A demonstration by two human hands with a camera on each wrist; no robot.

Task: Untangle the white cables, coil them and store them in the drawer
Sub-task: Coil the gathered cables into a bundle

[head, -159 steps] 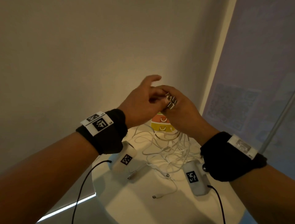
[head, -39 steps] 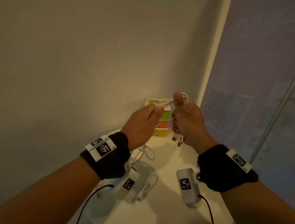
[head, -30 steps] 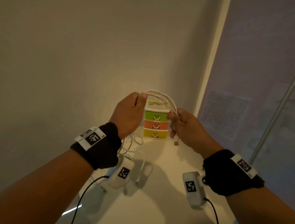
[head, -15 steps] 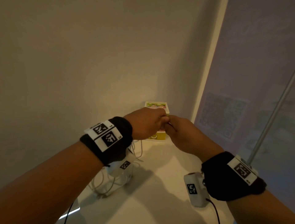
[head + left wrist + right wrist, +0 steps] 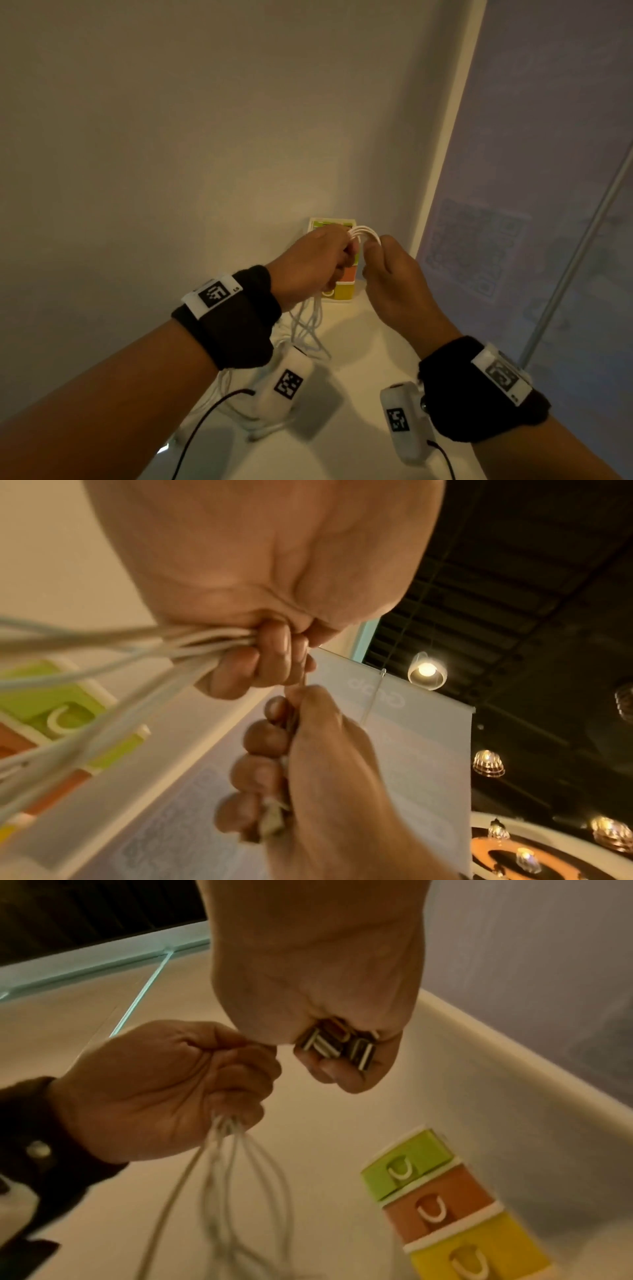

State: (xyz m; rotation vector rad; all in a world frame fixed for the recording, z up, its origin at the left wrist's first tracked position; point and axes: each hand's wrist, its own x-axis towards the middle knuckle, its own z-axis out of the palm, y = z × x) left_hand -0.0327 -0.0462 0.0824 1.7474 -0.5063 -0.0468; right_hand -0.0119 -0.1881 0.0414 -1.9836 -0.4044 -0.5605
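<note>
The cables [image 5: 364, 232] arch in a short white bundle between two fists held above the surface's [image 5: 359, 342] far corner, in front of the drawers [image 5: 344, 291]. The left hand [image 5: 310, 265] has its fingers closed around the strands, whose slack hangs down to the surface. The right hand [image 5: 394, 270] clenches the plugs [image 5: 337, 1043], their ends peeking from the fist. All three drawers look closed. I'd worry about that trailing slack: pulled through fast, it could knot again, or a plug could slip free and undo the coil.
</note>
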